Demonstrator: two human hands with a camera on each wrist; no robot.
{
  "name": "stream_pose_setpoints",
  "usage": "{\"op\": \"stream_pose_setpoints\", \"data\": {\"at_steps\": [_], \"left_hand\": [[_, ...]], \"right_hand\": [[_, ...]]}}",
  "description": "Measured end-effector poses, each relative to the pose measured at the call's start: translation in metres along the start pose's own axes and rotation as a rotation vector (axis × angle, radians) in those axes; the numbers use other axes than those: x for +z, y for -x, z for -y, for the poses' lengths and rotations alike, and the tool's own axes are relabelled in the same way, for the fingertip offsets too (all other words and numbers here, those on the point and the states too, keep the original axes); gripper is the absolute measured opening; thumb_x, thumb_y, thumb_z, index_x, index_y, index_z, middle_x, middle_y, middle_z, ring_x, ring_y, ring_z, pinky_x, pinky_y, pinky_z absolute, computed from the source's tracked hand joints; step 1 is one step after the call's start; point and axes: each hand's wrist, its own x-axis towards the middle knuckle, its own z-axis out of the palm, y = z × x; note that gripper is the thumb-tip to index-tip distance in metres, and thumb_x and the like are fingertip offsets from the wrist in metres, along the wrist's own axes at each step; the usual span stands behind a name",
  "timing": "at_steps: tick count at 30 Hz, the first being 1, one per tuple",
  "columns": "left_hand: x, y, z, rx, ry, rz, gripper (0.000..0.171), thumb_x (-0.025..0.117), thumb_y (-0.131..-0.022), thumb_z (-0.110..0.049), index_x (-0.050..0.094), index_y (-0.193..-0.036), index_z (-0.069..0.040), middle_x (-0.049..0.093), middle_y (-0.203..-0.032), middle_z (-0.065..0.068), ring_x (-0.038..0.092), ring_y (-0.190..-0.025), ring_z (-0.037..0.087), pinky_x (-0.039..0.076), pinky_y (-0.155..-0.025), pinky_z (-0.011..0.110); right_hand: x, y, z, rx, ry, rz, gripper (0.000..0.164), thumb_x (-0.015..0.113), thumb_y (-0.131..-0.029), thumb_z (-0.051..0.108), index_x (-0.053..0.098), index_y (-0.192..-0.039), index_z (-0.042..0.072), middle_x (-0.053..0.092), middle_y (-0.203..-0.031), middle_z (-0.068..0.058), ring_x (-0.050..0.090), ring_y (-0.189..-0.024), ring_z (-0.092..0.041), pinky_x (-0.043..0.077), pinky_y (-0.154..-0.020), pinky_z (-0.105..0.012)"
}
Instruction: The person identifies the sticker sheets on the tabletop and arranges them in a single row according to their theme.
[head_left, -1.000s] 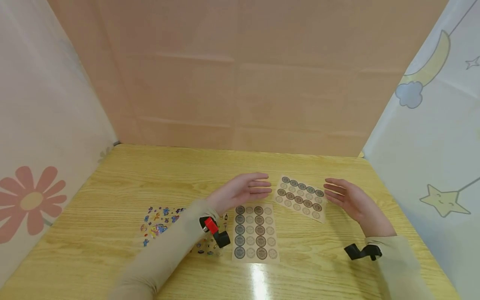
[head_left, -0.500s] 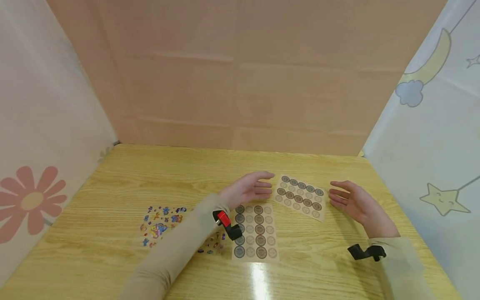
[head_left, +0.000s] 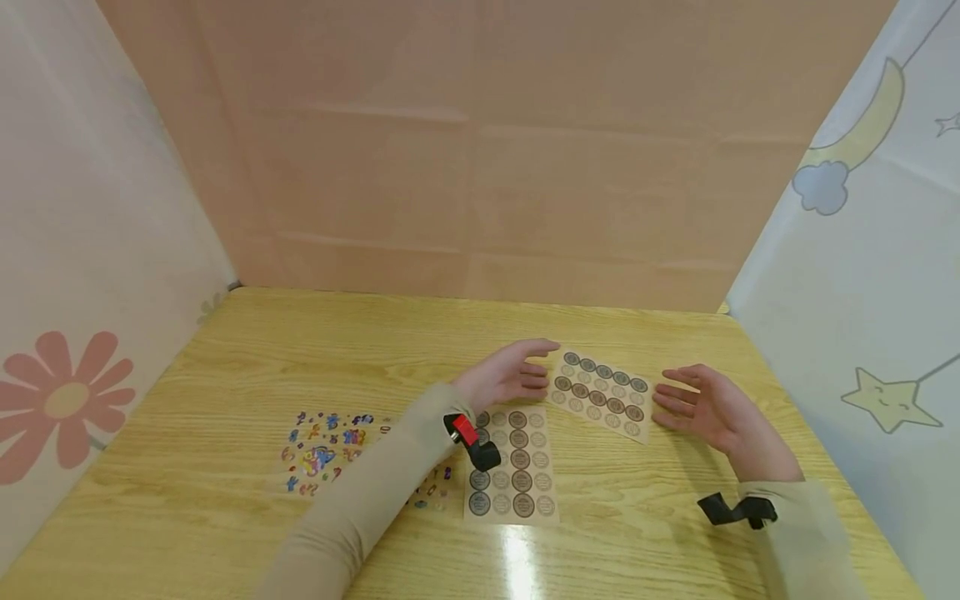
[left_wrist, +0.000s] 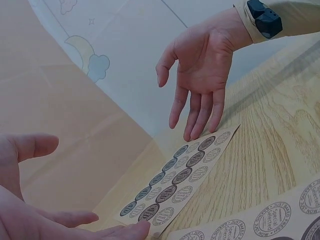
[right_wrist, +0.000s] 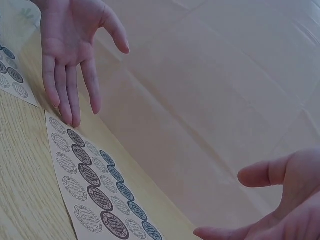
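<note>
A small sheet of round stickers [head_left: 600,393] lies at a slant on the table, its dark and pale circles in rows. My left hand [head_left: 508,375] is at its left edge, fingers extended and thumb spread. At the opposite edge is my right hand [head_left: 703,410], palm turned inward, with fingertips close to the paper. Nothing is gripped by either hand. The left wrist view shows the sheet [left_wrist: 172,185] between the facing palms, the right fingertips right at its far end. In the right wrist view, the left fingertips come down at the sheet's [right_wrist: 87,175] far end.
A second sheet of round stickers [head_left: 532,492] lies upright below the left hand, partly covered by the left wrist. To its left, a clear sheet of colourful cartoon stickers [head_left: 318,454] is partly hidden under the left forearm. A pink backdrop [head_left: 465,167] rises behind the wooden table [head_left: 360,333].
My left hand has moved right and slightly away, up to the slanted sheet's left edge. The right hand drew back a little to the right, then came slightly inward. The sheets look unmoved.
</note>
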Motion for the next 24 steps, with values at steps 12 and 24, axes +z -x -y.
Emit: {"op": "stream_pose_setpoints", "data": {"at_steps": [12,24], "left_hand": [[0.0026,-0.007,0.0019,-0.017,0.035,-0.002,0.069,0.069,-0.087,-0.029,0.039,-0.142,-0.001,0.037,-0.138,0.029,0.04,-0.126,0.039,0.042,-0.102,0.045],[0.0041,-0.0103,0.0049,-0.04,0.054,-0.02,0.077,0.072,-0.084,-0.032,0.035,-0.142,0.003,0.047,-0.13,0.028,0.05,-0.115,0.035,0.044,-0.1,0.043]], "right_hand": [[-0.0019,-0.0007,-0.0016,0.01,-0.085,0.055,0.024,0.036,-0.104,0.023,0.044,-0.12,0.008,0.027,-0.138,-0.02,0.049,-0.116,-0.026,0.031,-0.108,-0.053],[-0.0006,-0.0066,-0.0066,0.036,-0.173,0.081,0.024,0.037,-0.103,0.022,0.049,-0.117,0.006,0.032,-0.134,-0.017,0.044,-0.12,-0.027,0.029,-0.111,-0.048]]}}
